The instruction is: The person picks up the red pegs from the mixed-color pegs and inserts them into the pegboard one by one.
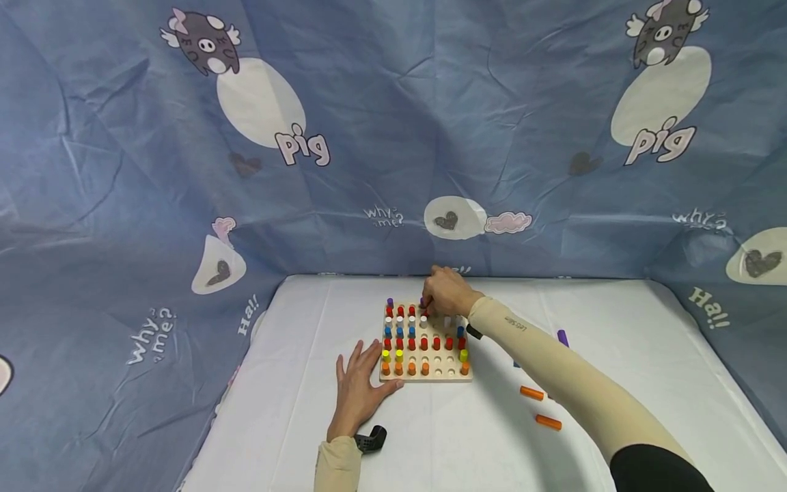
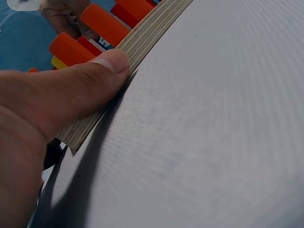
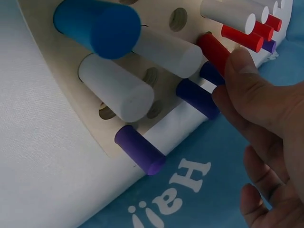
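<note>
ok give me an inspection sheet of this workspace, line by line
surface: white cloth-covered table, bare around the board
job's things: wooden peg board holding red, blue, white, orange, yellow and purple pegs, several holes open
clutter: two loose orange pegs and a purple peg on the table right of the board; black object by the left wrist
grippers: left hand flat on the table, thumb against the board's edge; right hand at the board's far row, fingers on a dark purple peg
cables: nothing seen
surroundings: blue cartoon-pig cloth backdrop
</note>
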Demonstrator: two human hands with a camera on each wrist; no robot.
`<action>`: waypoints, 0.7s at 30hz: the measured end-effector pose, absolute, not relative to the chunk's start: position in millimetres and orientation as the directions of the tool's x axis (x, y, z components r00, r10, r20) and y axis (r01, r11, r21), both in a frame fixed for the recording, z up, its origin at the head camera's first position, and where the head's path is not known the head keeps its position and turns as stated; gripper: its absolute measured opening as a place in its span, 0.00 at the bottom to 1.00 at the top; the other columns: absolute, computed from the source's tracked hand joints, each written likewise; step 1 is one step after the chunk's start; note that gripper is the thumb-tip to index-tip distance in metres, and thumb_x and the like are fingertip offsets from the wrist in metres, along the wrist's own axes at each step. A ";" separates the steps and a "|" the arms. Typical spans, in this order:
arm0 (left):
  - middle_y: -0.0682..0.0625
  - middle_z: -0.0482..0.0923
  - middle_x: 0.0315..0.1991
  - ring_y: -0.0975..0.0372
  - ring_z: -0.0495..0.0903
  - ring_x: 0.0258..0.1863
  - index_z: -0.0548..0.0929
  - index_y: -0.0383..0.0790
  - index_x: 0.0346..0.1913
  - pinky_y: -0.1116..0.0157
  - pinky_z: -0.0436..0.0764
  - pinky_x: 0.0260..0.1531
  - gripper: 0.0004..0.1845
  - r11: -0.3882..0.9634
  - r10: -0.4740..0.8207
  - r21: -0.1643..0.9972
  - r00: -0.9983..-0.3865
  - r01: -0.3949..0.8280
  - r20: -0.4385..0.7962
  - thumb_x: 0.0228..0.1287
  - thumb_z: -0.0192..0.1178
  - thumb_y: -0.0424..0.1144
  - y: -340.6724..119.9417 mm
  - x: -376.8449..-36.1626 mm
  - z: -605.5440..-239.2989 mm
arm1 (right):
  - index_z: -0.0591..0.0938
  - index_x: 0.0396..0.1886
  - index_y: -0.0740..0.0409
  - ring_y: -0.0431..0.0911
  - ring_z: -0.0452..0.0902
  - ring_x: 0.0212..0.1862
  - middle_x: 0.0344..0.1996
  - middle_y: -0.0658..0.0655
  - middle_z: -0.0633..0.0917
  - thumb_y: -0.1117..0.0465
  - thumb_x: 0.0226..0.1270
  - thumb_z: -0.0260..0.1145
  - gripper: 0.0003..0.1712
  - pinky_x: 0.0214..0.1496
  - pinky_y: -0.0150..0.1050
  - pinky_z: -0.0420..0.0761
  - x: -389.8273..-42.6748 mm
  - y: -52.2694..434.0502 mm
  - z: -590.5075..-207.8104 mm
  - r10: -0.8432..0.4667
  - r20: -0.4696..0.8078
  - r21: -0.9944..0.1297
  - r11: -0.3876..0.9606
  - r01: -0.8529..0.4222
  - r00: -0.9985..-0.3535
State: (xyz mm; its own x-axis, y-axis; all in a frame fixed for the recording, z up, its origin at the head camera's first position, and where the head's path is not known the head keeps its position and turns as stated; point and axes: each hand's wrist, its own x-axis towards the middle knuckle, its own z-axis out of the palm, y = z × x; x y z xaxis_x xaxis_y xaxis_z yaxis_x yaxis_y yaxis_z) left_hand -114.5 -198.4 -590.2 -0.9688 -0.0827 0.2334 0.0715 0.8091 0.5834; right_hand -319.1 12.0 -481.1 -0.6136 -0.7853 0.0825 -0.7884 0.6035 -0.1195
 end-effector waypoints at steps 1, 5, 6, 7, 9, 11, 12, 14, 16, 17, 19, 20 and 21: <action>0.42 0.75 0.75 0.41 0.61 0.81 0.78 0.39 0.73 0.27 0.43 0.78 0.47 0.810 -0.083 0.582 -0.969 0.071 0.234 0.54 0.78 0.60 -198.6 -114.7 -590.4 | 0.95 0.32 0.46 0.48 0.78 0.44 0.36 0.46 0.93 0.56 0.57 0.85 0.05 0.54 0.51 0.81 -319.6 12.2 -481.5 -0.786 0.087 -0.116 0.602 -0.790 -0.612; 0.42 0.75 0.75 0.41 0.61 0.81 0.78 0.39 0.73 0.27 0.44 0.78 0.47 0.811 -0.087 0.581 -0.969 0.065 0.230 0.54 0.78 0.61 -199.2 -115.7 -590.6 | 0.95 0.33 0.46 0.48 0.77 0.43 0.36 0.46 0.94 0.56 0.58 0.84 0.04 0.53 0.50 0.81 -321.2 12.6 -483.1 -0.788 0.108 -0.112 0.597 -0.795 -0.607; 0.42 0.75 0.75 0.41 0.61 0.81 0.78 0.40 0.73 0.27 0.44 0.78 0.47 0.812 -0.088 0.580 -0.969 0.063 0.229 0.54 0.78 0.60 -199.3 -115.8 -590.8 | 0.95 0.33 0.46 0.47 0.77 0.43 0.36 0.46 0.94 0.56 0.58 0.84 0.04 0.53 0.50 0.81 -321.5 12.5 -483.6 -0.787 0.112 -0.113 0.596 -0.795 -0.607; 0.42 0.75 0.75 0.41 0.61 0.82 0.78 0.40 0.73 0.27 0.44 0.78 0.47 0.813 -0.089 0.580 -0.970 0.061 0.227 0.54 0.78 0.61 -199.3 -115.9 -590.8 | 0.96 0.33 0.46 0.47 0.77 0.43 0.36 0.45 0.94 0.57 0.58 0.84 0.04 0.52 0.49 0.81 -321.7 12.4 -484.2 -0.787 0.117 -0.115 0.596 -0.795 -0.606; 0.42 0.75 0.75 0.41 0.61 0.82 0.78 0.40 0.73 0.27 0.44 0.78 0.47 0.812 -0.089 0.580 -0.970 0.060 0.226 0.54 0.78 0.60 -199.4 -115.8 -590.6 | 0.96 0.33 0.46 0.47 0.77 0.42 0.36 0.45 0.94 0.57 0.58 0.84 0.04 0.52 0.49 0.82 -322.1 12.3 -485.2 -0.787 0.125 -0.115 0.593 -0.797 -0.604; 0.42 0.75 0.75 0.41 0.61 0.82 0.78 0.39 0.73 0.27 0.44 0.78 0.47 0.812 -0.089 0.581 -0.970 0.060 0.225 0.54 0.79 0.60 -199.3 -115.5 -590.4 | 0.96 0.34 0.46 0.47 0.77 0.42 0.36 0.46 0.94 0.58 0.59 0.84 0.04 0.52 0.50 0.82 -322.2 12.0 -486.1 -0.788 0.129 -0.119 0.590 -0.798 -0.602; 0.42 0.75 0.75 0.41 0.61 0.82 0.78 0.39 0.73 0.28 0.44 0.78 0.47 0.811 -0.089 0.582 -0.970 0.060 0.224 0.54 0.79 0.60 -199.3 -115.4 -590.3 | 0.96 0.34 0.46 0.47 0.77 0.42 0.36 0.46 0.94 0.59 0.59 0.84 0.04 0.52 0.50 0.82 -322.1 11.8 -486.4 -0.789 0.131 -0.121 0.588 -0.799 -0.600; 0.42 0.75 0.75 0.41 0.61 0.82 0.78 0.39 0.73 0.28 0.43 0.78 0.47 0.809 -0.088 0.585 -0.970 0.062 0.225 0.54 0.79 0.60 -199.2 -115.1 -590.3 | 0.96 0.35 0.46 0.48 0.77 0.42 0.37 0.46 0.94 0.59 0.59 0.83 0.04 0.53 0.50 0.82 -322.0 11.5 -486.8 -0.789 0.128 -0.121 0.589 -0.799 -0.601; 0.42 0.75 0.76 0.41 0.61 0.82 0.78 0.39 0.74 0.28 0.43 0.78 0.47 0.806 -0.087 0.588 -0.970 0.064 0.225 0.54 0.79 0.60 -199.0 -114.9 -590.2 | 0.96 0.35 0.46 0.48 0.77 0.42 0.38 0.46 0.94 0.59 0.60 0.83 0.04 0.53 0.50 0.82 -321.7 11.1 -486.7 -0.788 0.123 -0.122 0.591 -0.797 -0.604; 0.42 0.75 0.76 0.41 0.60 0.82 0.78 0.39 0.74 0.28 0.43 0.78 0.47 0.805 -0.087 0.590 -0.970 0.065 0.225 0.54 0.79 0.60 -198.8 -114.8 -590.2 | 0.96 0.35 0.46 0.48 0.77 0.42 0.38 0.46 0.94 0.59 0.60 0.82 0.04 0.53 0.50 0.82 -321.6 11.1 -486.5 -0.787 0.121 -0.121 0.593 -0.796 -0.605; 0.42 0.74 0.76 0.41 0.60 0.82 0.78 0.39 0.74 0.28 0.43 0.78 0.47 0.805 -0.086 0.589 -0.970 0.066 0.226 0.54 0.79 0.60 -198.6 -114.8 -590.6 | 0.96 0.35 0.46 0.47 0.77 0.42 0.38 0.46 0.94 0.59 0.61 0.82 0.04 0.53 0.50 0.82 -321.5 11.0 -486.3 -0.786 0.118 -0.119 0.595 -0.795 -0.606; 0.42 0.74 0.76 0.41 0.61 0.82 0.78 0.39 0.74 0.28 0.43 0.78 0.47 0.806 -0.086 0.589 -0.970 0.065 0.225 0.54 0.79 0.60 -198.4 -114.8 -590.7 | 0.96 0.35 0.46 0.48 0.77 0.42 0.38 0.46 0.94 0.60 0.61 0.82 0.04 0.53 0.50 0.82 -321.4 11.2 -486.2 -0.787 0.122 -0.120 0.594 -0.796 -0.605; 0.42 0.74 0.76 0.41 0.61 0.82 0.78 0.39 0.74 0.28 0.43 0.78 0.47 0.806 -0.086 0.588 -0.970 0.065 0.226 0.54 0.79 0.60 -198.3 -114.8 -591.0 | 0.96 0.35 0.46 0.47 0.77 0.42 0.38 0.46 0.94 0.60 0.61 0.82 0.04 0.52 0.49 0.82 -321.5 11.3 -486.2 -0.787 0.125 -0.122 0.593 -0.796 -0.605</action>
State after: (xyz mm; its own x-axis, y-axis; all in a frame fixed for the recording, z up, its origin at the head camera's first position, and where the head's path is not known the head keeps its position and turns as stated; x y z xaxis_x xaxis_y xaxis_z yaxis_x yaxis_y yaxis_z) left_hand -114.8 -198.3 -591.0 -0.9704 -0.0863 0.2256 0.0650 0.8063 0.5879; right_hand -321.5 11.3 -486.2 -0.6047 -0.7866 0.1248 -0.7962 0.5926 -0.1224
